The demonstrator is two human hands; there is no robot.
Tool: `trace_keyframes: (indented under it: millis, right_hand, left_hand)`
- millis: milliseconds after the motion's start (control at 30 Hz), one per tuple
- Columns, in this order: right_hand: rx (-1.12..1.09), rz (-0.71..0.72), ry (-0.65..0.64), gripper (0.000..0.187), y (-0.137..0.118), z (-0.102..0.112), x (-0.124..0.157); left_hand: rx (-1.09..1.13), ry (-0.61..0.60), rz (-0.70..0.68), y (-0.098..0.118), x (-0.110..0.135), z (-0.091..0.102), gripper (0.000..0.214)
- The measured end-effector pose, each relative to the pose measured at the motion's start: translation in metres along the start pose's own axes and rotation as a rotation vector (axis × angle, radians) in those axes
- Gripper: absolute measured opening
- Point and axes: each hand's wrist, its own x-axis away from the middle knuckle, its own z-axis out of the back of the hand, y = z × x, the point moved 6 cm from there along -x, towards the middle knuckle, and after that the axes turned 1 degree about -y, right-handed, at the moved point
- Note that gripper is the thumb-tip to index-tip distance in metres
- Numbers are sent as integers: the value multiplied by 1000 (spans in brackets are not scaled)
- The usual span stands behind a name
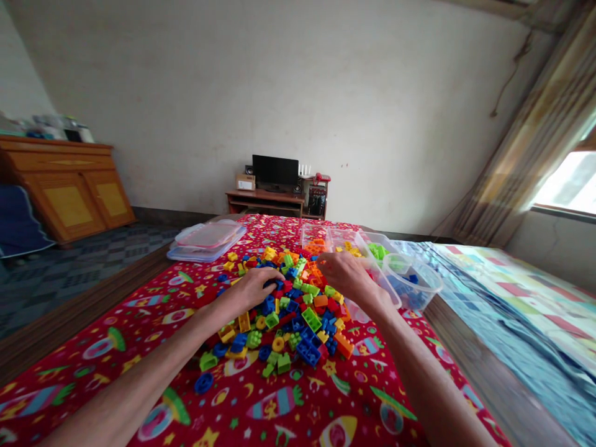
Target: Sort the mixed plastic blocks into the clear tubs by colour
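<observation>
Bricks (310,288) point variously between my left hand (259,287) and right hand (347,272); I cannot tell either grip. Nearer me, an orange brick (344,346) slants lengthwise rightward.

A person's slim left forearm (156,366) and right forearm (412,357) are showing bare along their whole visible length, both tapering smoothly toward the ends, where an ungloved left hand (257,287) and an ungloved right hand (345,273) are likewise appearing uncovered.

Both hands (259,287) reach over piled toy bricks (311,319), their grip unclear.
</observation>
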Motion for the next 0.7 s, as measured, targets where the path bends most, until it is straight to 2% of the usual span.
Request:
trace_keyframes:
  millis: [167, 333, 433, 567, 700]
  right_hand:
    - [33, 37, -59, 19, -12, -11, -1]
    - [26, 52, -97, 20, -15, -13, -1]
    - [22, 45, -83, 22, -14, -14, -1]
    - [-29, 30, -19, 26, -17, -14, 0]
    - [-134, 107, -7, 39, -31, -19, 0]
  left_hand:
    - [-2, -30, -13, 1, 2, -4, 28]
    - [1, 13, -23, 4, 1, -2, 19]
    - [41, 33, 29, 6, -1, 3, 17]
    - [248, 19, 161, -3, -2, 0, 22]
    - [510, -15, 219, -10, -4, -10, 33]
